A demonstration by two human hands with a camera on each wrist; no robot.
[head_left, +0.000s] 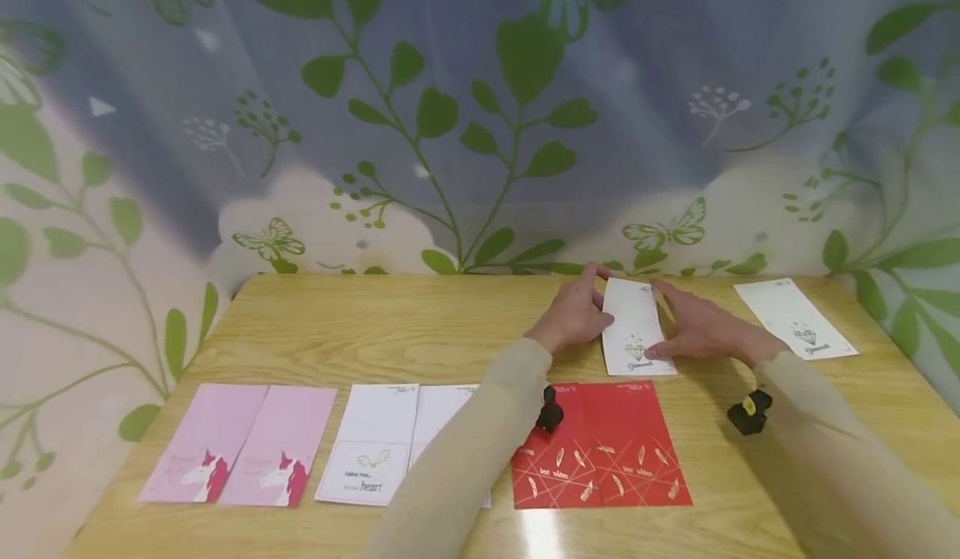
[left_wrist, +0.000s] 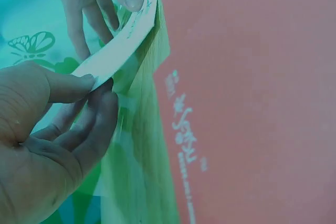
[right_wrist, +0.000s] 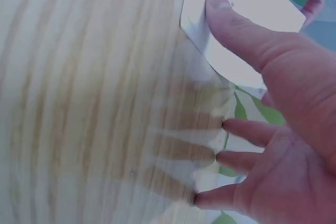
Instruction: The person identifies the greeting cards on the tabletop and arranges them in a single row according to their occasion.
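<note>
A white envelope with a gold diamond print (head_left: 639, 326) stands between both hands near the back of the table, slightly bowed in the wrist views. My left hand (head_left: 576, 311) pinches its left edge between thumb and fingers, as the left wrist view shows at the envelope's edge (left_wrist: 118, 53). On the opposite side my right hand (head_left: 701, 321) holds it, thumb (right_wrist: 239, 30) on the printed face and index finger mostly hidden behind. The other right fingers are spread with their tips at the tabletop. A matching white envelope (head_left: 795, 317) lies to the right.
Along the front of the wooden table (head_left: 337, 326) lie two pink unicorn envelopes (head_left: 281, 451), two white winged-heart envelopes (head_left: 367, 442), partly under the left sleeve, and two overlapping red envelopes (head_left: 637, 442). A leaf-patterned curtain (head_left: 480, 126) hangs directly behind the table.
</note>
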